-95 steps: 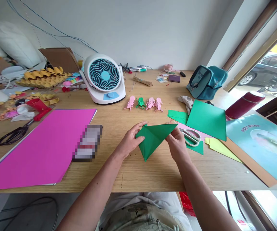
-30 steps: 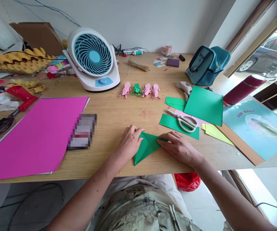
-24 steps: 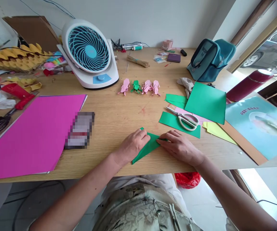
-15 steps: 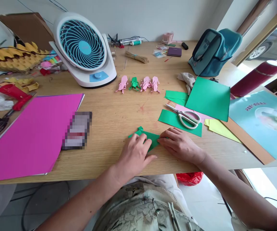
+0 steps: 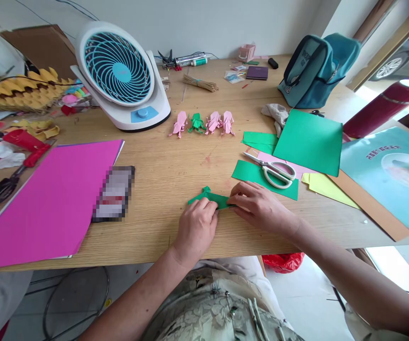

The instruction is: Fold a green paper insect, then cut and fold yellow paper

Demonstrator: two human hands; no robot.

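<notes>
A partly folded piece of green paper [image 5: 221,201] lies near the front edge of the table, with a small pointed knob at its far left side. My left hand [image 5: 197,226] presses on its near edge, fingers curled together. At the paper's right end, my right hand [image 5: 257,207] pinches it between thumb and fingers. Part of the paper is hidden beneath both hands. Just beyond my right hand are white-handled scissors [image 5: 278,174], resting across a green paper strip [image 5: 243,169]. Farther back stand folded paper figures, one green [image 5: 196,123] and three pink [image 5: 213,123].
Magenta sheets [image 5: 51,203] and a blurred-out rectangular item [image 5: 113,194] lie to the left. A white fan [image 5: 147,116] stands behind them. On the right are a green sheet [image 5: 309,142], a light-blue folder [image 5: 392,175], a red flask [image 5: 384,109] and a teal bag [image 5: 307,85].
The paper's near flap has been folded up, so less green shows between my hands. My left fingers have curled in and my right hand has shifted slightly left.
</notes>
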